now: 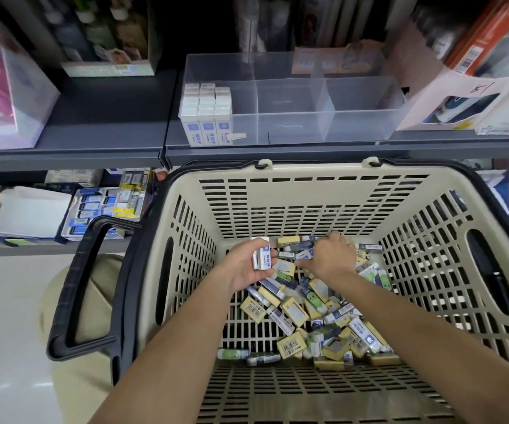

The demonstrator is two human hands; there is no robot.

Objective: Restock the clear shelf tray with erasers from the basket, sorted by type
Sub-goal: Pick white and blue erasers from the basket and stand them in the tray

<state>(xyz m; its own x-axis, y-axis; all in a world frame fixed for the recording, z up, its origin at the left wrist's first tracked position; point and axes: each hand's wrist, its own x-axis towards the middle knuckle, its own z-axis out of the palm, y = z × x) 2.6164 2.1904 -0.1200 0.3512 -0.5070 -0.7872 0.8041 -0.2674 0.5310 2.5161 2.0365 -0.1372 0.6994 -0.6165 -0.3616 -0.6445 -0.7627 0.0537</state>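
Left hand (242, 269) grips white erasers (263, 256); right hand (332, 259) on pile (302, 316) (fingertips hidden).

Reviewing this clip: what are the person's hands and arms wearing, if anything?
Nothing visible: the left hand and right hand are ungloved, with no rings, watch or bracelet seen, and both forearms are bare with no sleeves in frame.

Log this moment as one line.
phase: picking | left hand: holds white-blue erasers | right hand: in basket, grasp unclear | clear tray: front-left compartment stocked
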